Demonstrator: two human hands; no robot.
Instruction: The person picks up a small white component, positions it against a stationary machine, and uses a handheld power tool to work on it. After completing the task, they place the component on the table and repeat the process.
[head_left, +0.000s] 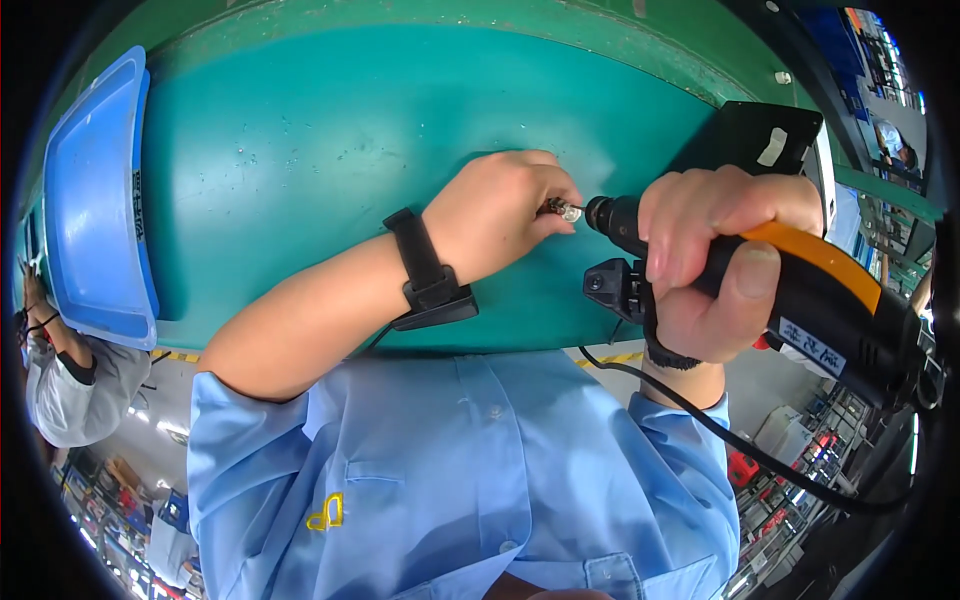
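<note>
Over the middle of the green work surface, my left hand [500,205] is closed, pinching a small metallic part [566,210] between thumb and fingers. Most of that part is hidden by the fingers, so its exact kind does not show. My right hand [715,255] is wrapped around a black and orange electric screwdriver [840,300], held nearly level. Its nose points left at the small part, and the thin bit reaches or nearly reaches it; I cannot tell whether they touch. A dark strap with a module sits on each wrist.
At the left stands a blue plastic tray [95,200]. A black box [770,140] with a pale label is at the far right of the green table [300,120]. A black cable [740,455] curves below the right arm. Another person's sleeve [85,390] shows at the left edge.
</note>
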